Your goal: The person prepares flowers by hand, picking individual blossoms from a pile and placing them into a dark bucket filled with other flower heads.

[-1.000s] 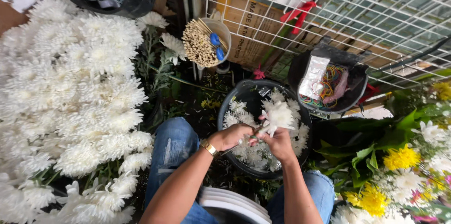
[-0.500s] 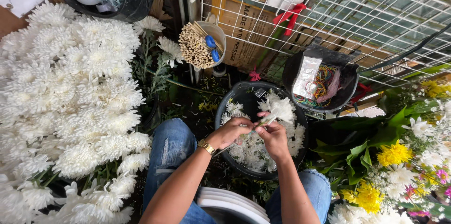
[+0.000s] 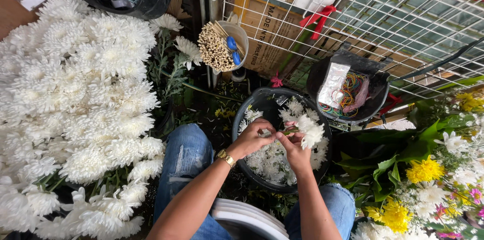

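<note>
Both my hands meet over a black tub [image 3: 259, 103] that holds loose white flower heads. My left hand [image 3: 253, 138], with a gold watch at the wrist, pinches the short stem of a white chrysanthemum head [image 3: 311, 131]. My right hand [image 3: 294, 150] grips the same stem from below, the bloom pointing right. My knees in blue jeans [image 3: 185, 155] frame the tub.
A big mass of white chrysanthemums [image 3: 75, 99] fills the left. A cup of wooden sticks [image 3: 220, 46] stands behind the tub, a black pot with rubber bands [image 3: 350, 91] to its right, a wire rack [image 3: 393, 13] beyond. Yellow and white flowers [image 3: 428, 179] lie at the right.
The flower head in my hands has turned and shifted slightly to the right, and my fingers have closed in on its stem. The view has tilted a little.
</note>
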